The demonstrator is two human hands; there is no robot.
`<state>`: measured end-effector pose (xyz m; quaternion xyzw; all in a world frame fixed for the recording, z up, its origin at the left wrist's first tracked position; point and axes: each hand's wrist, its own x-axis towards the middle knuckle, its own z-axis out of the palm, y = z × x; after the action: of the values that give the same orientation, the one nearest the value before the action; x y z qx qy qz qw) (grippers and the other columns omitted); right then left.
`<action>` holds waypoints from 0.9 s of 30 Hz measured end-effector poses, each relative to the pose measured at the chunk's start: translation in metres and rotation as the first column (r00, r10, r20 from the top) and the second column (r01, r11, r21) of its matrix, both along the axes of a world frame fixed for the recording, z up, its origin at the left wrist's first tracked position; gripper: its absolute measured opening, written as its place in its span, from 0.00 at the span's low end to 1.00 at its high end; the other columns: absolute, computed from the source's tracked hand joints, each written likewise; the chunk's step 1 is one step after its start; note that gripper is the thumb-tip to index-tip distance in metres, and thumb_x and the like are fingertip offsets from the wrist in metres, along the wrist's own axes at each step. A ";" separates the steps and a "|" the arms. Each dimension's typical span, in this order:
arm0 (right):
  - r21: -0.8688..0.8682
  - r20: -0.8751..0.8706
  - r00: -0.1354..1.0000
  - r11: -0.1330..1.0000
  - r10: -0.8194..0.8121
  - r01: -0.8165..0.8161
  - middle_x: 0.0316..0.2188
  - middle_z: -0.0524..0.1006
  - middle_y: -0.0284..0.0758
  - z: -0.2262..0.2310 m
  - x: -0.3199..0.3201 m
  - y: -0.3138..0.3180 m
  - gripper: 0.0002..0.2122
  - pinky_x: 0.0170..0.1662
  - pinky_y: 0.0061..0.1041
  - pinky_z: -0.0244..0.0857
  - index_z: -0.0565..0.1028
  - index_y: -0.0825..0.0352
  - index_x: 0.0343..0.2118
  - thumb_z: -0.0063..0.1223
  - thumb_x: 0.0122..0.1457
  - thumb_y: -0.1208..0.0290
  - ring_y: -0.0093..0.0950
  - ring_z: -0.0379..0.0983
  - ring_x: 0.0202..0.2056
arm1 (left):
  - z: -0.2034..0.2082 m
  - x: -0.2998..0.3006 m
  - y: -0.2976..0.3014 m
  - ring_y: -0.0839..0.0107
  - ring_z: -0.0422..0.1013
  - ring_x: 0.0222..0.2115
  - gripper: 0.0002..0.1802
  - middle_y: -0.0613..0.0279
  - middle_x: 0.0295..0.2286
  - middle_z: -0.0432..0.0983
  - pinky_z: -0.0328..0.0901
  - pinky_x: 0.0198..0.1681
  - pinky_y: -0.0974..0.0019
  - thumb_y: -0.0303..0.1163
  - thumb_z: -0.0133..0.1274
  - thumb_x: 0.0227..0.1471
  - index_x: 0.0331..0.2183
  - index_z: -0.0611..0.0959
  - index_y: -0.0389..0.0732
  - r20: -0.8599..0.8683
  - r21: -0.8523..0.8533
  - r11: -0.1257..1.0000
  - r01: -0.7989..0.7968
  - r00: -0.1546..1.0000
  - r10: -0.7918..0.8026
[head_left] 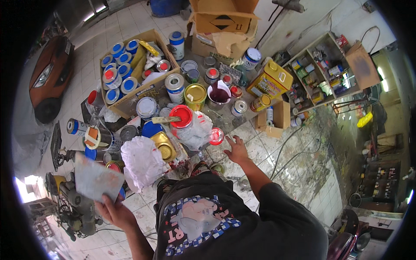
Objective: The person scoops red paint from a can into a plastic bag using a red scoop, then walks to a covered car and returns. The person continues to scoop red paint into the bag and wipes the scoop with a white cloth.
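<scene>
My left hand (pixel 113 211) grips the lower edge of a flat, pale grey sheet (pixel 99 177) with faint reddish stains; I cannot tell its material. My right hand (pixel 236 150) holds nothing I can see, its fingers apart just right of a red-and-white round lid (pixel 216 136). Left of that lid stands an open can of red paint (pixel 182 115), with crumpled clear plastic (pixel 198 131) about its side. A paint-smeared stirring stick (pixel 166 119) lies across its rim. White crumpled cloth or paper (pixel 141 161) sits nearer my left hand, beside a gold tin (pixel 164 145).
A cardboard box (pixel 138 100) of blue-lidded cans stands at the far left. Behind the red paint are a gold can (pixel 195 95), a bucket of dark red liquid (pixel 219 92) and a yellow jerrycan (pixel 271 78). Cables (pixel 289 156) cross the stained floor; a shelf (pixel 323 73) stands right.
</scene>
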<state>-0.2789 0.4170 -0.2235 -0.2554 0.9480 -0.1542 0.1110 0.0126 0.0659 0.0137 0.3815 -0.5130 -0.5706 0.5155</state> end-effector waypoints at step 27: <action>-0.388 0.075 0.994 0.915 -0.083 0.106 0.55 0.66 0.51 -0.022 -0.026 -0.034 0.47 0.58 0.40 0.64 0.61 0.55 0.66 0.76 0.41 0.64 0.49 0.66 0.56 | -0.006 -0.155 0.066 0.70 0.76 0.31 0.16 0.58 0.39 0.78 0.70 0.28 0.70 0.32 0.46 0.65 0.51 0.73 0.34 0.055 0.425 0.664 0.615 0.715 -0.697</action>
<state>-0.3052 0.3831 -0.2451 -0.2217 0.9057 -0.3530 0.0773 -0.1428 0.1320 0.0078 0.3198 -0.5488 -0.7610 0.1323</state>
